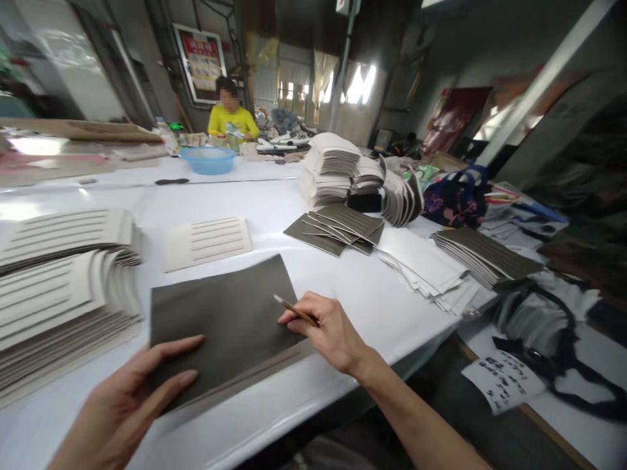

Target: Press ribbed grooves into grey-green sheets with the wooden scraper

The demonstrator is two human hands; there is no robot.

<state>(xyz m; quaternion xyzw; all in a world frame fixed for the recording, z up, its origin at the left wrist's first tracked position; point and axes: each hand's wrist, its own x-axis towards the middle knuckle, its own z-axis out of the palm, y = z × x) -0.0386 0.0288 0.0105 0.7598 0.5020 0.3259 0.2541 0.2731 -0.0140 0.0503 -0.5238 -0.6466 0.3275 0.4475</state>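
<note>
A dark grey-green sheet (220,313) lies near the front edge of the white table, with the edge of another piece showing beneath it. My left hand (132,391) is at its lower left corner, thumb and forefinger apart on top of the sheet; the other fingers are hidden. My right hand (328,326) is closed round a thin brown tool (298,312) with a pale tip, over the sheet's right edge. Behind the sheet lies a cream piece (210,241) with dark parallel lines.
Tall stacks of cream pieces (63,294) stand at the left. Fanned dark sheets (337,225), white sheets (421,258) and a dark stack (484,251) lie at the right. Farther back are cream bundles (333,163), a blue basin (208,160) and a person in yellow (232,121).
</note>
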